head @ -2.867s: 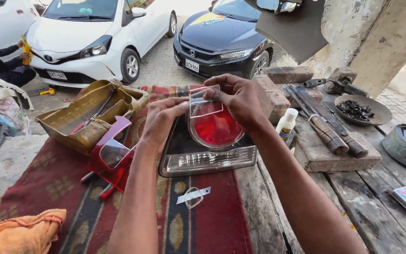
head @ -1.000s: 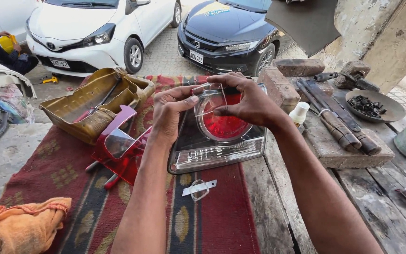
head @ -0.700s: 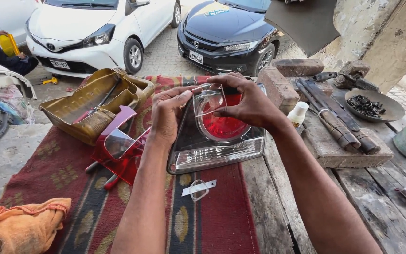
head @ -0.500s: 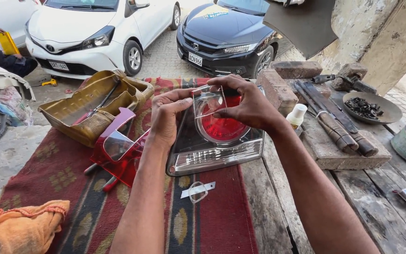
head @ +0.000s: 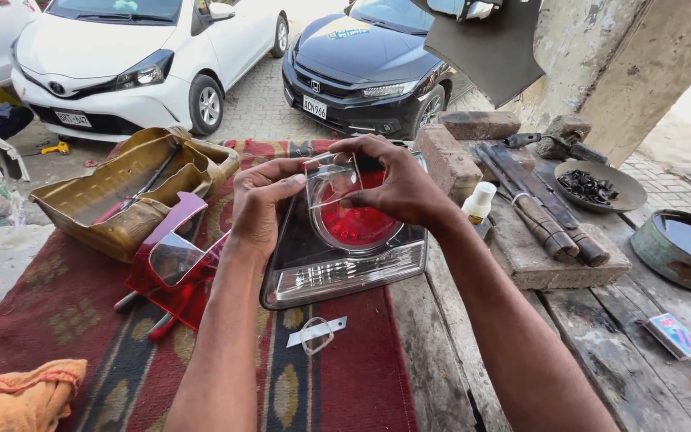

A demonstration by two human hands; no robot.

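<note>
Both hands have barely shifted: my left hand (head: pixel 259 200) and right hand (head: pixel 397 186) still pinch the clear lens piece (head: pixel 331 180) upright over the tail light (head: pixel 345 240) near the bench's far edge.

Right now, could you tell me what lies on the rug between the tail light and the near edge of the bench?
In the head view, a small clear plastic fragment lies on the striped rug, just below the tail light.

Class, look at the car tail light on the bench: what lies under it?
The tail light rests on a red patterned rug spread over the wooden bench. The rug directly beneath it is hidden by the lamp, and both hands cover its top edge.
</note>
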